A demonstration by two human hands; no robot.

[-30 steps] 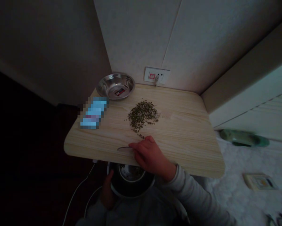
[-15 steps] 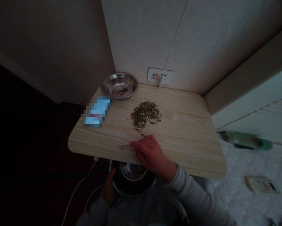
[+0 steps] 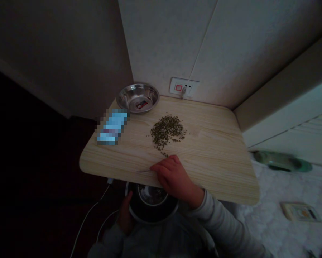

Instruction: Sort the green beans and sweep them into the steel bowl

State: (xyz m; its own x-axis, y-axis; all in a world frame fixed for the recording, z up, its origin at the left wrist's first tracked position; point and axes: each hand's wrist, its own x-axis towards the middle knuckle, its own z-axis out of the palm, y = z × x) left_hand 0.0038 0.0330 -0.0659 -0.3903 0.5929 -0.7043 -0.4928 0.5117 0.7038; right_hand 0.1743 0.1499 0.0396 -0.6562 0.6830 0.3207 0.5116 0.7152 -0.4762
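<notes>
My right hand (image 3: 173, 176) rests on the near edge of a light wooden table (image 3: 217, 157), fingers closed on a thin metal utensil (image 3: 144, 171) whose tip points left. Just beyond the hand lies a heap of small dark green beans (image 3: 167, 131). Below the table edge my left hand (image 3: 124, 215) grips the left rim of a dark bowl (image 3: 151, 206) with a smaller shiny container inside it.
A steel dish (image 3: 138, 97) stands at the table's back left, and a pixelated blue item (image 3: 112, 127) lies in front of it. A wall socket (image 3: 183, 87) sits behind. A white cable (image 3: 89, 215) hangs at left. A green object (image 3: 281, 162) and a booklet (image 3: 297, 211) lie at right.
The utensil's visible tip has shortened as my right hand drew it toward the table edge. The view shifted slightly, so the table appears further right.
</notes>
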